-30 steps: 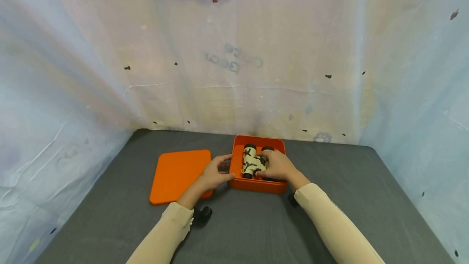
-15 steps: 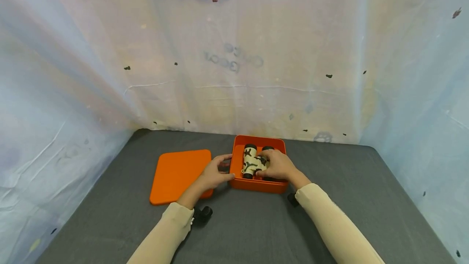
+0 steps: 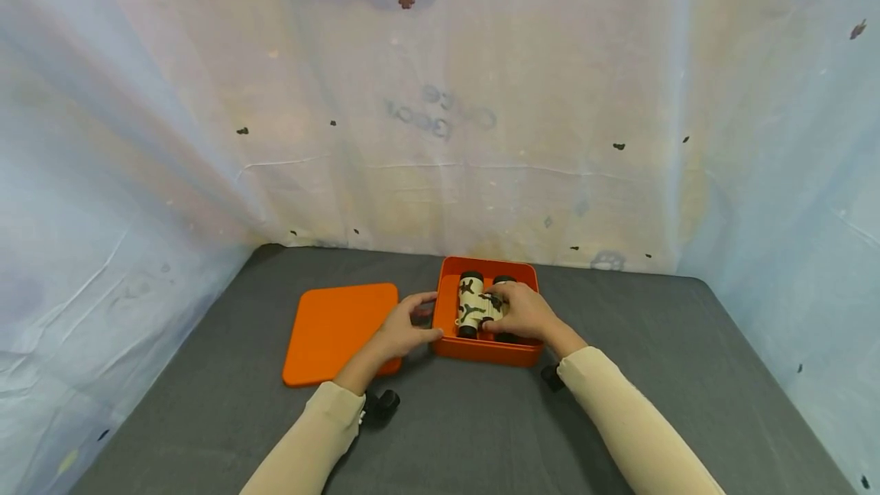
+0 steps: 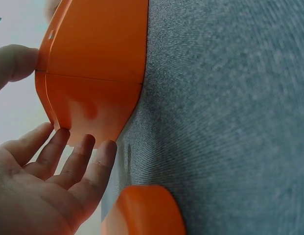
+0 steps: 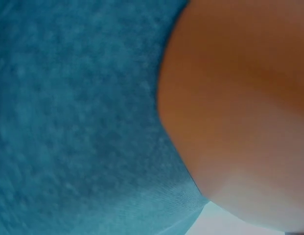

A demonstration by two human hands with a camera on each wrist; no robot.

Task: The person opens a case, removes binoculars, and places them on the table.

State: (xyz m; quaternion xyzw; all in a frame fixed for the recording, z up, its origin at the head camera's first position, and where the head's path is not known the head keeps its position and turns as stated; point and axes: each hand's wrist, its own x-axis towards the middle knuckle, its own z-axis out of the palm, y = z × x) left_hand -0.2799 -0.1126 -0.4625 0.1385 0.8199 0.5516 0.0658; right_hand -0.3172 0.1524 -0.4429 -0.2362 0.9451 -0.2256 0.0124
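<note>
A pair of camouflage-patterned binoculars with black ends lies inside an orange box in the head view. My right hand reaches in over the box's right side and grips the binoculars by their right part, partly hiding them. Against the box's left side rests my left hand. The left wrist view shows that hand with extended fingertips touching the orange wall and the thumb at its upper edge. Only the box's outer wall and the cloth show in the right wrist view; the right hand is out of sight there.
A flat orange lid lies on the grey cloth-covered table, left of the box and partly behind the left hand. Pale patterned curtains hang behind the table and at both sides.
Both hands, the binoculars and the box keep their places. Only the head view has shifted very slightly.
</note>
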